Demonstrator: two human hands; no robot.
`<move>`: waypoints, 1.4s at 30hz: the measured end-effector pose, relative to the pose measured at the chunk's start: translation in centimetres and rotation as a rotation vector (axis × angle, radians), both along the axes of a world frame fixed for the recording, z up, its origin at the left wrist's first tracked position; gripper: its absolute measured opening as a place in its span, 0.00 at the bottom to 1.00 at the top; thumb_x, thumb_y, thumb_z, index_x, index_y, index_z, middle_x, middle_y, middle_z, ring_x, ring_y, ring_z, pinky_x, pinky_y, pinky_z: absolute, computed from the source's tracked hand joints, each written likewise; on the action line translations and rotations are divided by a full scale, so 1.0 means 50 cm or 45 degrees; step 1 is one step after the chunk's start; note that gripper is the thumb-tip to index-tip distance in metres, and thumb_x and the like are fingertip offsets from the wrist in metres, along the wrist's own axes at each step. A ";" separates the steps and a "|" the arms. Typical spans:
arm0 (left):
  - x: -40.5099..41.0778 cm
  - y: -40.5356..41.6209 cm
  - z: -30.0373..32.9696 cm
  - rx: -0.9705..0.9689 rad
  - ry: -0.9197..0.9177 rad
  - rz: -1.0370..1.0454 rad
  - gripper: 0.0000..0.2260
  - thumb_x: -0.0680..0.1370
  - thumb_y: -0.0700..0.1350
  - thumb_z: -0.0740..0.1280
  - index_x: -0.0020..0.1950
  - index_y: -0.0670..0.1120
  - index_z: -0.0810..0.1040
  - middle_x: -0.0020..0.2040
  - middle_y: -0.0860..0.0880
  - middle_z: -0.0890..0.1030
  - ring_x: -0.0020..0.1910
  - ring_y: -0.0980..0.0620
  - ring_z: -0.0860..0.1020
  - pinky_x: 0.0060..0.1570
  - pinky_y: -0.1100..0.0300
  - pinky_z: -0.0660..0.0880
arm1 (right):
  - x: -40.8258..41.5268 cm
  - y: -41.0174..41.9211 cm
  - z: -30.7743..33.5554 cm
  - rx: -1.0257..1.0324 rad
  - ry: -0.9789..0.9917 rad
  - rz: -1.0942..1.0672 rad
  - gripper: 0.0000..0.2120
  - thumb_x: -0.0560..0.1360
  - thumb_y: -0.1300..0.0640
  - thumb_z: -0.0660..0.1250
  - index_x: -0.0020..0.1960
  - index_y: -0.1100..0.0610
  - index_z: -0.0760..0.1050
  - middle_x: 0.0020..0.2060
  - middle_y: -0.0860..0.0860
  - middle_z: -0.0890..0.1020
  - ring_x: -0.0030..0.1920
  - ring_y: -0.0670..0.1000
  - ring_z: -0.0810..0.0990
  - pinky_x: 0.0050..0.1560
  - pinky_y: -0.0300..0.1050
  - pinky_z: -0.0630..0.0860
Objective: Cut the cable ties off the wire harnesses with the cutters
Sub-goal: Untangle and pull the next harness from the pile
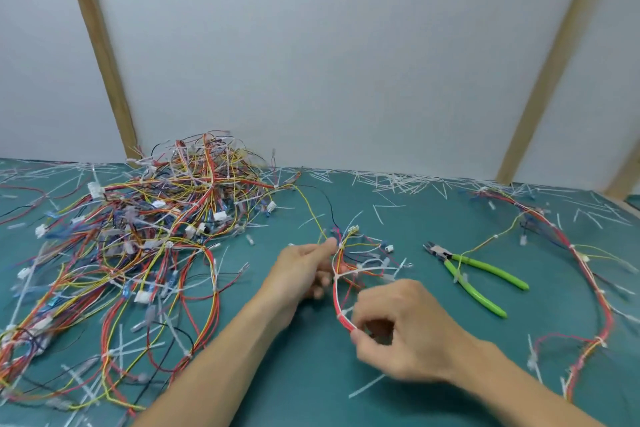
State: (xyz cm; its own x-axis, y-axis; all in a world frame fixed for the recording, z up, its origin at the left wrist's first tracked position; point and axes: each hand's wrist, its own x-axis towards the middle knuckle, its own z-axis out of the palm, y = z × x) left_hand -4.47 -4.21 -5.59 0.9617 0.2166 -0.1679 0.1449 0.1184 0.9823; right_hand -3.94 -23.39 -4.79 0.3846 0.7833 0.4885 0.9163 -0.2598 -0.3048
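Note:
A red, yellow and white wire harness point(337, 302) curves between my hands above the teal mat. My left hand point(304, 270) grips its upper part near a bunch of white cable ties point(367, 269). My right hand point(398, 329) pinches the lower end of the red bundle between thumb and fingers. The cutters point(467, 274), with green handles, lie on the mat to the right of both hands, jaws pointing up-left, and a thin yellow wire crosses over them. Neither hand touches the cutters.
A big tangled heap of harnesses point(145, 236) covers the left of the teal mat point(311, 385). Another long harness point(588, 274) loops along the right side. Cut white tie pieces point(398, 184) lie scattered by the back wall, which has wooden battens.

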 end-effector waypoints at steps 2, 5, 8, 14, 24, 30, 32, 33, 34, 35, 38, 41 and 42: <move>-0.004 0.004 -0.001 0.047 -0.023 -0.068 0.11 0.79 0.51 0.70 0.43 0.45 0.84 0.27 0.53 0.69 0.24 0.56 0.65 0.24 0.66 0.62 | 0.003 -0.001 -0.004 0.017 0.110 -0.015 0.13 0.73 0.50 0.68 0.31 0.52 0.73 0.26 0.43 0.68 0.29 0.43 0.66 0.33 0.35 0.60; -0.005 0.000 0.004 0.074 0.001 -0.143 0.09 0.75 0.53 0.73 0.45 0.48 0.86 0.29 0.52 0.69 0.30 0.55 0.68 0.26 0.66 0.61 | 0.011 -0.016 -0.005 0.273 0.383 -0.116 0.23 0.78 0.43 0.65 0.30 0.56 0.77 0.23 0.48 0.72 0.26 0.46 0.68 0.31 0.42 0.64; -0.003 0.000 0.005 0.076 0.019 -0.186 0.09 0.76 0.50 0.73 0.51 0.47 0.86 0.40 0.44 0.78 0.41 0.49 0.75 0.30 0.63 0.66 | 0.023 -0.031 0.006 0.646 0.636 -0.313 0.27 0.79 0.37 0.60 0.30 0.52 0.80 0.22 0.56 0.68 0.25 0.56 0.66 0.30 0.48 0.63; -0.003 -0.007 -0.002 0.050 -0.106 -0.231 0.10 0.79 0.48 0.69 0.59 0.50 0.84 0.46 0.41 0.80 0.47 0.48 0.78 0.49 0.51 0.70 | 0.061 -0.052 0.015 0.760 0.865 -0.514 0.24 0.85 0.48 0.62 0.33 0.53 0.81 0.23 0.47 0.71 0.27 0.46 0.67 0.32 0.37 0.65; -0.006 -0.017 0.002 -0.194 -0.371 -0.054 0.15 0.74 0.45 0.69 0.61 0.53 0.83 0.41 0.50 0.78 0.37 0.56 0.76 0.40 0.64 0.77 | 0.055 -0.043 0.029 0.801 1.406 -0.473 0.17 0.84 0.48 0.63 0.47 0.58 0.85 0.34 0.50 0.81 0.26 0.44 0.68 0.23 0.34 0.62; -0.018 -0.034 0.012 -0.031 -0.499 -0.081 0.16 0.75 0.45 0.69 0.63 0.50 0.80 0.38 0.48 0.77 0.35 0.53 0.76 0.38 0.60 0.74 | 0.040 -0.039 0.038 0.591 1.355 -0.398 0.22 0.78 0.34 0.64 0.59 0.49 0.84 0.46 0.36 0.86 0.39 0.42 0.73 0.35 0.33 0.67; -0.021 -0.042 0.013 0.081 -0.554 -0.134 0.15 0.76 0.44 0.68 0.62 0.51 0.80 0.36 0.49 0.77 0.35 0.52 0.77 0.37 0.62 0.73 | 0.035 -0.036 0.035 0.590 1.369 -0.380 0.24 0.75 0.31 0.65 0.60 0.45 0.83 0.39 0.31 0.83 0.37 0.35 0.74 0.39 0.31 0.69; -0.022 -0.045 0.013 0.133 -0.574 -0.168 0.14 0.76 0.44 0.68 0.61 0.52 0.81 0.36 0.49 0.77 0.35 0.51 0.77 0.36 0.63 0.73 | 0.034 -0.035 0.032 0.615 1.392 -0.368 0.24 0.74 0.30 0.66 0.59 0.45 0.84 0.41 0.33 0.84 0.37 0.35 0.73 0.41 0.32 0.69; -0.023 -0.048 0.013 0.183 -0.584 -0.199 0.14 0.76 0.44 0.69 0.61 0.53 0.81 0.36 0.49 0.77 0.35 0.51 0.77 0.35 0.62 0.72 | 0.035 -0.033 0.030 0.644 1.411 -0.359 0.23 0.73 0.31 0.67 0.57 0.46 0.84 0.44 0.37 0.86 0.37 0.36 0.73 0.42 0.34 0.67; -0.024 -0.050 0.011 0.235 -0.588 -0.229 0.13 0.77 0.44 0.69 0.60 0.53 0.82 0.36 0.49 0.78 0.36 0.51 0.77 0.35 0.61 0.72 | 0.036 -0.033 0.029 0.674 1.421 -0.370 0.22 0.72 0.31 0.68 0.53 0.47 0.85 0.45 0.41 0.86 0.36 0.38 0.72 0.42 0.36 0.66; -0.028 -0.057 0.006 0.454 -0.586 -0.285 0.04 0.78 0.48 0.71 0.51 0.53 0.84 0.46 0.52 0.84 0.38 0.52 0.76 0.39 0.56 0.71 | 0.044 -0.041 0.030 0.773 1.395 -0.446 0.15 0.69 0.34 0.71 0.39 0.46 0.85 0.35 0.42 0.80 0.33 0.39 0.72 0.37 0.29 0.67; -0.036 -0.067 0.006 0.664 -0.635 -0.302 0.07 0.78 0.47 0.70 0.51 0.46 0.84 0.47 0.55 0.84 0.37 0.56 0.72 0.35 0.62 0.68 | 0.048 -0.053 0.037 0.814 1.420 -0.349 0.19 0.69 0.39 0.71 0.51 0.51 0.87 0.32 0.38 0.82 0.33 0.34 0.78 0.35 0.25 0.69; -0.037 -0.069 0.007 0.732 -0.658 -0.298 0.08 0.78 0.45 0.70 0.52 0.42 0.83 0.47 0.59 0.83 0.36 0.56 0.72 0.34 0.63 0.68 | 0.050 -0.056 0.037 0.782 1.438 -0.337 0.22 0.68 0.39 0.71 0.54 0.51 0.86 0.30 0.37 0.81 0.33 0.33 0.77 0.36 0.29 0.70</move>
